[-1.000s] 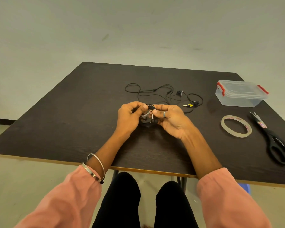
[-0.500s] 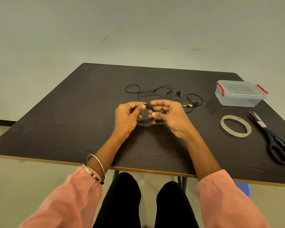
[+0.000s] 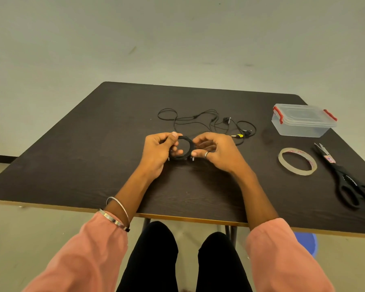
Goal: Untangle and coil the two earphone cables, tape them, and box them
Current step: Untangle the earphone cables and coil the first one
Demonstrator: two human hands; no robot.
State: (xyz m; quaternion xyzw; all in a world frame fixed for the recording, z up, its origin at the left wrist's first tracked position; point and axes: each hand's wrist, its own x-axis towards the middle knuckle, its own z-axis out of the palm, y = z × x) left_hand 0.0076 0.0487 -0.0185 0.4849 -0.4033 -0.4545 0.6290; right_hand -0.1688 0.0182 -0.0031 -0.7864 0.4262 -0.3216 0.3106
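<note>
Just above the middle of the dark table [image 3: 93, 157] I hold a black earphone cable wound into a small round coil [image 3: 185, 143]. My left hand [image 3: 158, 152] pinches its left side between thumb and fingers. My right hand [image 3: 217, 151], with a ring on one finger, grips its right side. A second black earphone cable [image 3: 209, 123] lies loose and uncoiled on the table behind my hands, its yellow-marked plug at the right end. A clear tape roll [image 3: 297, 162] lies flat to the right. Further back right stands a clear plastic box [image 3: 302, 123], its lid on, with red clips.
Black scissors [image 3: 350, 182] lie along the table's right edge, beside the tape roll. My knees sit under the near table edge. A blue object [image 3: 306, 242] shows below the table at the right. A pale wall stands behind the table.
The coil has been pulled open from a bunched clump into a clear ring. My hands have drawn slightly apart and moved a little away from me.
</note>
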